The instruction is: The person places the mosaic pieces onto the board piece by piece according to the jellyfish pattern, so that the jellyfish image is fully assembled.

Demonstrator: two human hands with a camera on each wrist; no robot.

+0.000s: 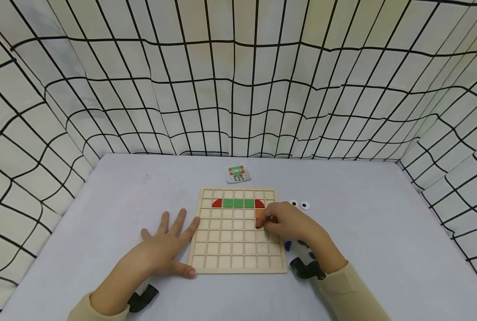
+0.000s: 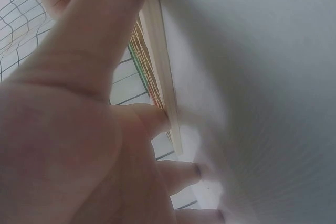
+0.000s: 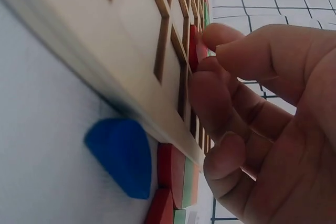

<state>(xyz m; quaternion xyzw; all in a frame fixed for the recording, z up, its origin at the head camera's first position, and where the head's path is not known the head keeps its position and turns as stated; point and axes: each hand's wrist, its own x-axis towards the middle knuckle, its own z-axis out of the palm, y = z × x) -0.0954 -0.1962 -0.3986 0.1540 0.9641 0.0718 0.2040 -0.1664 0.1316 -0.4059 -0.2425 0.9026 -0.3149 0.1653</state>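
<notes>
A wooden grid board (image 1: 238,270) lies flat on the white table. Its second row from the top holds green squares (image 1: 238,203) with a red quarter-round piece (image 1: 217,203) at the left end and another at the right end. Below the right end sits an orange square (image 1: 259,213). My left hand (image 1: 158,252) is spread on the table, thumb and a fingertip against the board's left side. With its fingertips, my right hand (image 1: 288,220) pinches a red piece (image 3: 193,48) in the cell under the orange square; the fingers partly hide it.
A small pattern card (image 1: 237,172) lies beyond the board. Two eye discs (image 1: 305,205) are to its right. Beside the board's right edge lie a blue piece (image 3: 123,153) and red pieces (image 3: 170,171), partly under my right arm. Black-lined netting (image 1: 242,89) encloses the table's back and sides.
</notes>
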